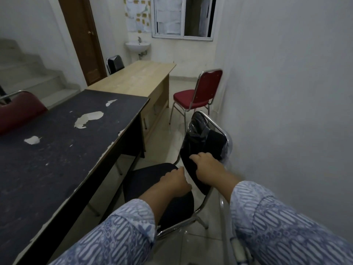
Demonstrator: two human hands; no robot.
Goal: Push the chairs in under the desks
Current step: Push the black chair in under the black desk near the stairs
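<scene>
Gripping the black chair [146, 178] with both hands: the left hand [175, 183] curls over the rear edge of the seat, and the right hand [206, 168] clasps the near edge of the plastic-wrapped backrest [208, 140]. The chair stands skewed in the aisle between the dark desk [66, 150] and the wall [286, 111], with its seat front close to the desk's edge and its back angled toward the wall. Little, if any, of the seat lies under the top.

The step in hand appears to be squaring this chair and sliding it in. It would go best if the back is swung round first, so the seat faces the opening. The push should then be low and level, so the legs glide over the tiles rather than tip. The front legs may catch the desk's side panel, and the fingers should be kept clear of the desk edge.

Beyond, a red chair [191, 96] stands out from the light wooden desk [137, 77], probably the next to push in.
</scene>
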